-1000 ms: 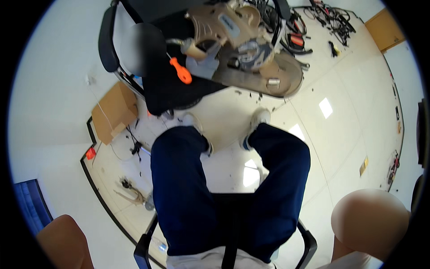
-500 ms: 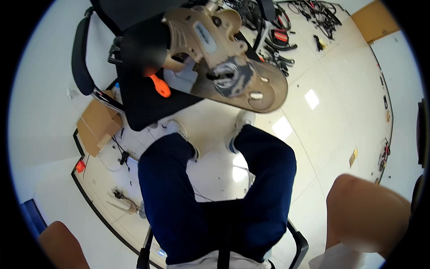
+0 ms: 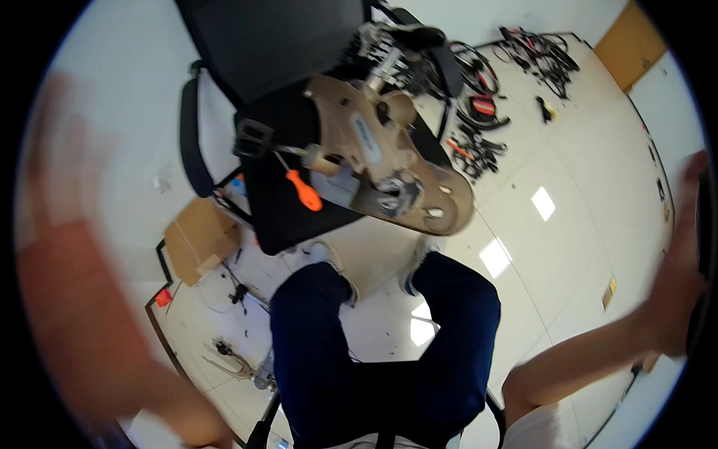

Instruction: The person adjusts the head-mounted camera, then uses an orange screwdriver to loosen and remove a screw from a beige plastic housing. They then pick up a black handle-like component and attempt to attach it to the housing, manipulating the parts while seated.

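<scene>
On the black chair seat [image 3: 273,217] in front of me lies a tan housing [image 3: 344,123] with an oval label, a long rounded cover with slots, and a worn dark grey patch. A black pedal [image 3: 254,138] sticks out from its left side on a metal arm. Beside the housing is a screwdriver [image 3: 305,191] with an orange handle. A grey piece [image 3: 338,185] is partly hidden under the housing. My left hand [image 3: 75,277] is raised at the far left, its fingers smeared by motion. At the far right, my right hand [image 3: 679,277] is partly cut off by the dark rim. Both hands are away from the chair.
Bicycle parts [image 3: 479,153] and wheels [image 3: 473,67] lie on the floor right of the chair, with more parts [image 3: 535,56] farther back. A cardboard box [image 3: 198,236] stands left of the chair. A tan forked part [image 3: 235,367] lies near my left leg.
My left hand has come up into view on the left, and my right forearm and hand have swung outward on the right. The whole view has shifted, with the chair appearing lower and further right.
</scene>
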The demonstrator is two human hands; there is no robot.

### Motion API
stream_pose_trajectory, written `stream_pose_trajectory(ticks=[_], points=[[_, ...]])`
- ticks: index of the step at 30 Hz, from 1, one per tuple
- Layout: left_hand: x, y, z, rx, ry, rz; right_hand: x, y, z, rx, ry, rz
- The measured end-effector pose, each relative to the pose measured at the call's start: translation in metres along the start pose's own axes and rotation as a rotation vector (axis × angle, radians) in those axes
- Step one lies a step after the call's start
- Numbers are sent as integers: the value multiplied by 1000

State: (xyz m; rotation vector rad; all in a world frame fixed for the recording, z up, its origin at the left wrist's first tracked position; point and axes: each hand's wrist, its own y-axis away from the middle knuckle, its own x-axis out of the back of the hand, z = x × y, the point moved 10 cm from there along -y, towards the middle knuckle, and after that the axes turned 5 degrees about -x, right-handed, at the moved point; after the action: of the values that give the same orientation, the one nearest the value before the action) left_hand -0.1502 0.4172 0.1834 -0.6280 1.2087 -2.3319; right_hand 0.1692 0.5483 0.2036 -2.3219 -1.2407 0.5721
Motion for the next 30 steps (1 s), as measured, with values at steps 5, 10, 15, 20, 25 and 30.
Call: stream_pose_trajectory(ticks=[5,10,15,20,25,30], points=[[-14,222,-169,1148,165,125,27,111,180,-324,-250,893],[-50,328,-283,1265,-79,133,-43,159,342,-795,-420,737],[-39,303,-337,1208,-584,5,-83,162,441,-1127,-295,339],[-34,308,-363,1278,-481,-98,-91,130,502,-1182,-218,188],[-71,333,-264,1372,136,-40,-97,103,501,-1219,-221,283],[-91,295,-220,989,74,-341,-99,123,489,-1099,-83,311]])
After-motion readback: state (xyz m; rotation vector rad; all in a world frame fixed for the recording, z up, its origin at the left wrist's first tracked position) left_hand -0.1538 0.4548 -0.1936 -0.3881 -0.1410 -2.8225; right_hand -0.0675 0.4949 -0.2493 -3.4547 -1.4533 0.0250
